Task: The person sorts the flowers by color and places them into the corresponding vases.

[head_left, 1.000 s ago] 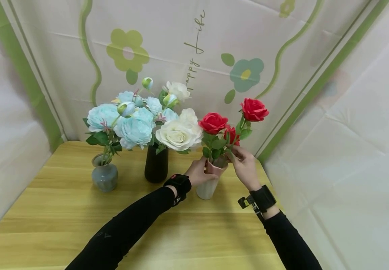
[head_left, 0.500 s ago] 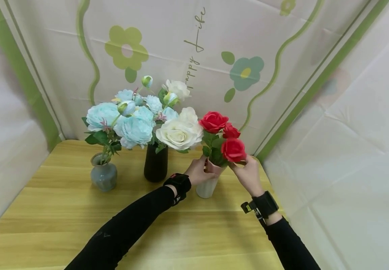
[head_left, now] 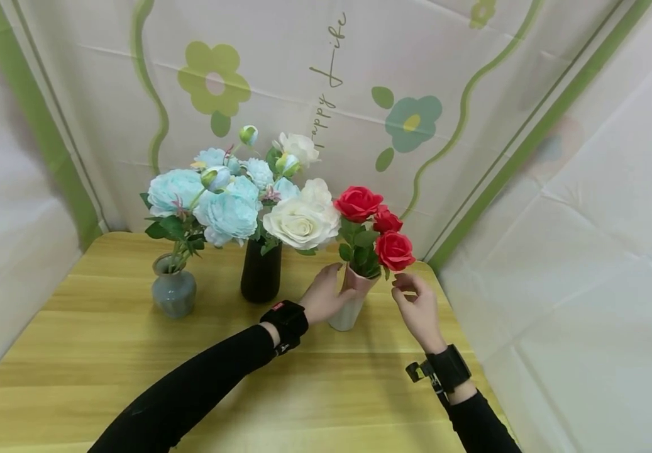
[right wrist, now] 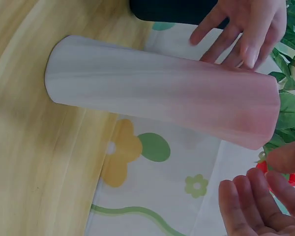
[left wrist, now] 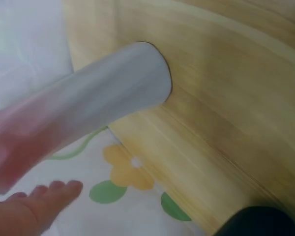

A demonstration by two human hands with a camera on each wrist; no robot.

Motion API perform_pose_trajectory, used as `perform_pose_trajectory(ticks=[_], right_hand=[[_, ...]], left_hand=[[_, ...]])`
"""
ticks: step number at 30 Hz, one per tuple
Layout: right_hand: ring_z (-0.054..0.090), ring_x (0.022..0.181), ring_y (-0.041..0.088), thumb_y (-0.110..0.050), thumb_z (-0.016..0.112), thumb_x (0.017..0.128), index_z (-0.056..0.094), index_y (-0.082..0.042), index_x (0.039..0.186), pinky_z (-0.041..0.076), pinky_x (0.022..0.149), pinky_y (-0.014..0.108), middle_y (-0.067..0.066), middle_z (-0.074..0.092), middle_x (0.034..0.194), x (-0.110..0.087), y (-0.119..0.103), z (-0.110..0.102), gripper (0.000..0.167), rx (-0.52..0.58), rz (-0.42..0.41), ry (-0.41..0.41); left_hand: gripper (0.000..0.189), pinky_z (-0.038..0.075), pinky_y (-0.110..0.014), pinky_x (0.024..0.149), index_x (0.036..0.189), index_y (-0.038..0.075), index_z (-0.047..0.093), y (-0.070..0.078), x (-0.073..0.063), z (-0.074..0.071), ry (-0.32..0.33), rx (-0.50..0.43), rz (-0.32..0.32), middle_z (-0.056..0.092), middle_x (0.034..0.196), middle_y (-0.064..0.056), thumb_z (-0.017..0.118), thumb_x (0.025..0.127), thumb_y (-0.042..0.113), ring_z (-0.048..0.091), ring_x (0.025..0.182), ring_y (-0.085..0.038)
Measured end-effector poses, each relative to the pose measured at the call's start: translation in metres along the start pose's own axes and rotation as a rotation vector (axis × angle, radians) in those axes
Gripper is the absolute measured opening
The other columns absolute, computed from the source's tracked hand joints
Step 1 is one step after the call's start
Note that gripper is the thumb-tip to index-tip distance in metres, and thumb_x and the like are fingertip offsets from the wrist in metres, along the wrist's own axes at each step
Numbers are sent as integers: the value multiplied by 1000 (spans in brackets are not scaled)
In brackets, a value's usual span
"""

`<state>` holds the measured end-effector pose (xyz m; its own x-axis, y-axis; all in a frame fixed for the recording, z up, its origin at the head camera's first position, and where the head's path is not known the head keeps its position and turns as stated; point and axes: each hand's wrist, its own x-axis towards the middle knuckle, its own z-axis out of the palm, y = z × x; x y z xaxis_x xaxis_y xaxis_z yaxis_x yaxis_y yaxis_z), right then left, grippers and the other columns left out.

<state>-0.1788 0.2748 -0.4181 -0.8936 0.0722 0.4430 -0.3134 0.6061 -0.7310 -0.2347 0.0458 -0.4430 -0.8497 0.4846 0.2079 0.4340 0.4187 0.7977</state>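
A pink-and-white vase [head_left: 351, 301] stands on the table holding several red roses [head_left: 358, 204]. Its pink rim is at the top, as the right wrist view shows with the whole vase wall [right wrist: 152, 88]. My left hand [head_left: 326, 296] is at the vase's left side with fingers spread and relaxed, not wrapped round it; whether it still touches the wall I cannot tell. My right hand [head_left: 416, 308] is off the vase's right side, just below the lowest rose [head_left: 395, 250], with fingers loosely bent and nothing between them. In the left wrist view, relaxed left fingers [left wrist: 59, 196] show beside the vase.
To the left stand a black vase [head_left: 261, 274] with white roses [head_left: 302, 221] and a grey-blue vase [head_left: 174, 294] with light blue flowers [head_left: 226, 214]. Printed fabric walls [head_left: 280, 56] close in the wooden table [head_left: 303, 390] at the back and sides.
The third red rose has come down from above into the vase beside the others. My right hand has let go of it and drawn back down; my left hand has loosened and moved slightly left.
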Motion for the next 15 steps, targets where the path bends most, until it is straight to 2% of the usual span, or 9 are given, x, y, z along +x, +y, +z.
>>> perform_pose_trajectory(ticks=[3, 7, 11, 13, 15], right_hand=[[60, 98, 24, -6, 66, 96, 66, -3, 115, 53, 77, 25, 13, 65, 108, -6, 2, 0, 20, -19, 1, -8], [58, 102, 27, -13, 65, 97, 65, -2, 118, 55, 80, 42, 13, 62, 114, -15, 2, 2, 24, -137, -89, -25], [54, 108, 37, -20, 68, 96, 62, 2, 119, 49, 87, 52, 20, 56, 120, -22, 0, 6, 33, -320, -200, -36], [50, 114, 41, -27, 70, 94, 61, 4, 122, 44, 91, 56, 23, 52, 125, -25, -1, 7, 43, -410, -228, -44], [44, 121, 43, -36, 71, 92, 59, 5, 126, 38, 97, 59, 26, 47, 133, -28, -1, 7, 55, -491, -233, -64]], left_hand=[[63, 35, -46, 109, 144, -11, 35, -6, -15, -7, 38, 3, 34, 39, 143, -30, 61, 101, 27, 40, 132, -38], [57, 32, -46, 111, 141, -9, 40, -14, -41, -19, 24, 26, 56, 38, 145, -26, 59, 102, 28, 36, 135, -36], [57, 30, -46, 112, 142, -3, 45, -19, -70, -35, 3, 111, 37, 34, 151, -22, 56, 102, 36, 33, 138, -34], [53, 33, -49, 111, 140, 0, 49, -23, -84, -42, 15, 173, 66, 37, 150, -21, 57, 102, 36, 36, 136, -35], [48, 36, -51, 108, 137, 3, 54, -29, -97, -51, 32, 259, 137, 40, 148, -21, 60, 101, 33, 39, 134, -37]])
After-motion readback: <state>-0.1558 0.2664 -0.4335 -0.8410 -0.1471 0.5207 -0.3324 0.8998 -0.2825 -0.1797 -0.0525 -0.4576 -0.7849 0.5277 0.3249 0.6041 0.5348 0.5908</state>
